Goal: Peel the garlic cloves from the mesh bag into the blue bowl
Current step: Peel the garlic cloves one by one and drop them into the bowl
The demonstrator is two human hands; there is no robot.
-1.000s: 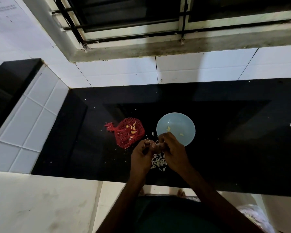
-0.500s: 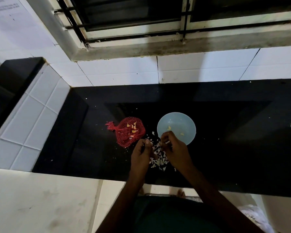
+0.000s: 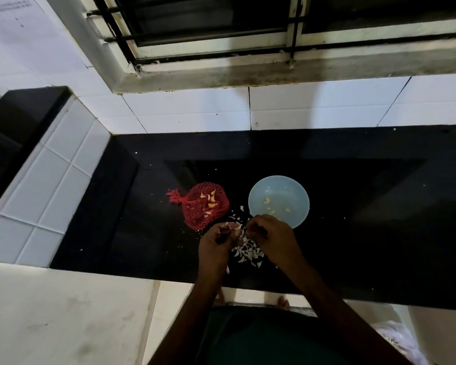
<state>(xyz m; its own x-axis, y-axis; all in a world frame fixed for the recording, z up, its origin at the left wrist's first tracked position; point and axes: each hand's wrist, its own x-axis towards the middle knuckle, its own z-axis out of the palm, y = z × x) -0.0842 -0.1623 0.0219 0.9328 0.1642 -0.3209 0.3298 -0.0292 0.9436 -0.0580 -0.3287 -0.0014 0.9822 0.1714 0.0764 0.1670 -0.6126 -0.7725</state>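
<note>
Beneath the grip runs the black bench (image 3: 366,246), the biggest thing to mind. Just beyond the right hand (image 3: 273,237), its near rim tucked behind the knuckles, sits the blue bowl (image 3: 287,185) with a few peeled cloves (image 3: 267,200) in it. Beyond the left hand (image 3: 215,243), and a little to its outer side, lies the red mesh bag (image 3: 198,206), with more cloves showing through the netting. Directly below the grip, between the two wrists, lies a heap of papery skins (image 3: 246,251).

The left hand is clenched round a garlic clove (image 3: 236,227), pinched at the fingertips with its pale end showing. The right hand's fingers are curled toward it, but whether they nip a strip of skin cannot be told (too small and dim).

Judged from this, the peeling is mid-clove. To do it well, the person would best hold the clove firm without crushing it and pull the skin away from the tip in long strips. Scraps should fall onto the heap rather than into the bowl, and the bare clove should go forward over the rim before it is let go.
</note>
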